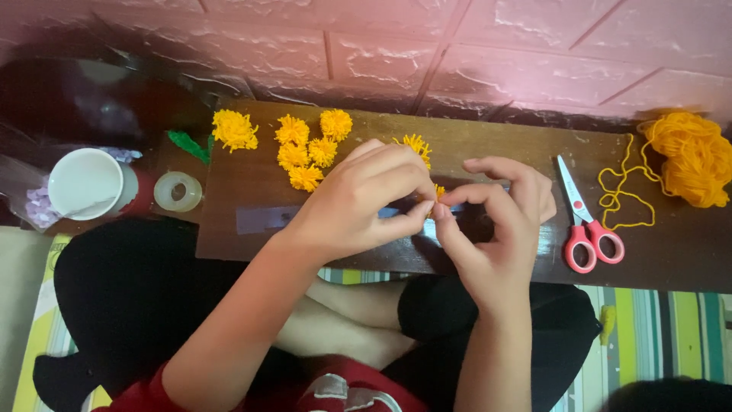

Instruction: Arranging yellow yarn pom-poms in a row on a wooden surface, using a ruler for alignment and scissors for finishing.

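Both hands are meeting over the middle of the wooden tabletop (252,191). The left hand (358,202) and right hand (499,229) are pinching a small orange yarn piece (439,191) between closed fingers (415,214). Finished orange pompoms (309,149) are lying toward the far edge, red-handled scissors (583,217) and loose yarn (690,156) toward the right end.

Dark wooden board (252,183) with yarn pompoms (309,149), scissors (585,221), yarn skein (694,156).
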